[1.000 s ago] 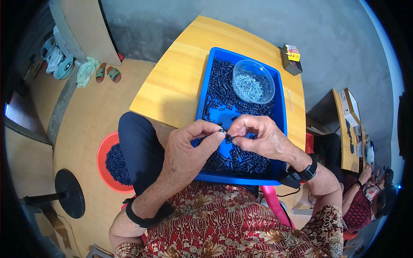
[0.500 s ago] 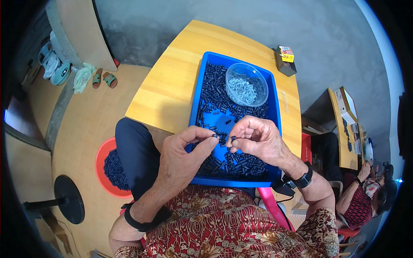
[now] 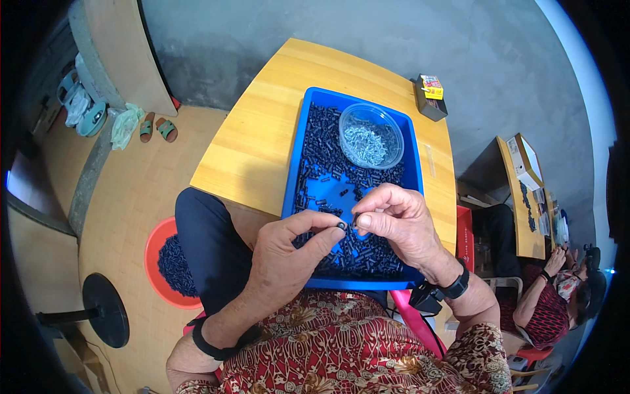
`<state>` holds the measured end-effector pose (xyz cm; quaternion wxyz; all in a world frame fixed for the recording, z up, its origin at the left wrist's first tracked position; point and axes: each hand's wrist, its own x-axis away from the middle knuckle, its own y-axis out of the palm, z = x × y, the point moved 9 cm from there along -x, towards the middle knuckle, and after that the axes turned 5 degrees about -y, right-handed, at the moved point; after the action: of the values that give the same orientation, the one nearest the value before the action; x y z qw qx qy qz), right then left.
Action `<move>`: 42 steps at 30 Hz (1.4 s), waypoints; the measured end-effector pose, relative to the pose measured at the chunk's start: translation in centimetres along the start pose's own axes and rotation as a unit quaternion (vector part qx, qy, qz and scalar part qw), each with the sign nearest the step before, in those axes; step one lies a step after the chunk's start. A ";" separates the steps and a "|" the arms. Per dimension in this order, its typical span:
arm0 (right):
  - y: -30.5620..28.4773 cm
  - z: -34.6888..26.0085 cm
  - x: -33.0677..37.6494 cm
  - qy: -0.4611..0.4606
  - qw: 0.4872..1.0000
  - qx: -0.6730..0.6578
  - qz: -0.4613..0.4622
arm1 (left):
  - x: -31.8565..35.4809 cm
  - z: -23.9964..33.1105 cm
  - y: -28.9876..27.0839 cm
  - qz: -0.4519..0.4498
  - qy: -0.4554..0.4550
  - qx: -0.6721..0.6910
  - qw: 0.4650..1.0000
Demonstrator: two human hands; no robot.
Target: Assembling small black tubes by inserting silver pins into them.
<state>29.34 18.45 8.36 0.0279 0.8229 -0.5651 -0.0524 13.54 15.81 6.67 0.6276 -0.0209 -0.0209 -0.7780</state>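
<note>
Between the thumb and index finger of my left hand (image 3: 279,256) is a small black cylindrical part (image 3: 341,225), its end facing the other hand. My right hand (image 3: 405,223) pinches a small dark piece (image 3: 356,219) very close to it; the fingers hide most of this piece, so its kind is unclear. Both hands are over the near half of a blue tray (image 3: 357,284) strewn with many short black tubular parts (image 3: 319,138). A round clear plastic tub (image 3: 396,126) rests on the parts at the tray's far end, holding shiny small metal pieces (image 3: 365,145), seemingly screws.
The tray stands on a yellow wooden table (image 3: 252,141). A dark box with a yellow packet (image 3: 431,88) sits at its far right corner. Left of my leg, a red basin (image 3: 153,256) holds more black parts. Another person (image 3: 548,305) works at a table on the right.
My hands have come closer together, the left one moving right, so the two small pieces now nearly meet. The whole view has shifted slightly.
</note>
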 end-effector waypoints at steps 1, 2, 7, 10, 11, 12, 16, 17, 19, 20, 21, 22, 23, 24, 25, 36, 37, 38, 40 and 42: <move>0.1 0.1 0.1 -0.001 1.000 0.000 0.000 | 0.0 0.1 0.1 0.000 0.001 -0.001 1.000; 0.1 -0.1 0.1 -0.017 1.000 0.003 0.000 | 0.1 0.2 0.3 -0.005 0.004 0.000 1.000; 0.1 -0.5 0.2 -0.049 0.999 0.013 0.000 | 0.0 0.2 0.6 -0.009 0.018 0.001 1.000; 0.2 -0.8 0.4 -0.069 0.997 0.016 -0.008 | -0.1 0.0 0.9 -0.008 0.010 0.031 0.999; 0.3 -1.0 0.4 -0.078 0.997 0.020 -0.009 | -0.1 0.0 1.0 -0.010 0.010 0.025 1.000; 0.4 -1.3 0.5 -0.087 0.996 0.023 -0.009 | -0.1 0.0 1.0 -0.012 0.011 0.019 1.000; 0.6 -1.7 0.8 -0.091 0.994 0.053 -0.009 | 0.0 0.2 1.0 -0.010 0.010 0.006 1.000; 0.6 -1.8 0.8 -0.094 0.993 0.067 -0.010 | 0.0 0.2 1.0 -0.009 0.010 0.004 1.000; 0.7 -1.9 0.8 -0.098 0.992 0.080 -0.011 | -0.1 0.2 1.0 -0.009 0.010 0.002 1.000; 0.8 -2.0 0.7 -0.101 0.992 0.079 -0.008 | -0.1 0.2 1.0 -0.009 0.009 0.000 1.000; 0.8 -2.1 0.7 -0.104 0.991 0.078 -0.005 | -0.1 0.1 1.0 -0.008 0.007 -0.002 1.000; 0.8 -2.1 0.7 -0.104 0.991 0.078 -0.005 | -0.1 0.0 1.0 -0.008 0.007 -0.002 1.000; 0.8 -2.2 0.7 -0.105 0.990 0.094 -0.004 | -0.1 0.0 0.9 -0.007 0.011 -0.007 1.000; 0.8 -2.2 0.7 -0.106 0.988 0.109 -0.002 | -0.1 0.1 0.9 -0.006 0.015 -0.012 1.000; 0.8 -2.2 0.7 -0.106 0.988 0.109 -0.002 | -0.1 0.1 0.9 -0.006 0.014 -0.012 1.000; 2.1 -4.7 1.4 -0.263 0.921 0.289 -0.011 | 0.1 0.4 1.0 0.003 0.035 -0.043 0.998; 2.1 -4.7 1.4 -0.263 0.920 0.289 -0.011 | 0.1 0.3 1.1 0.003 0.035 -0.043 0.998; 2.1 -4.7 1.6 -0.264 0.917 0.299 0.003 | 0.1 0.4 1.0 0.010 0.043 -0.043 0.998; 2.1 -4.6 1.9 -0.265 0.913 0.309 0.017 | 0.0 0.4 1.1 0.016 0.052 -0.044 0.998; 2.2 -4.5 2.2 -0.272 0.904 0.328 0.031 | 0.1 1.0 0.9 0.039 0.090 -0.070 0.993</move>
<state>28.59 15.58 12.93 -0.3967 0.7214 -0.5611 -0.0855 14.39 15.55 7.67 0.6539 0.0044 0.0907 -0.7511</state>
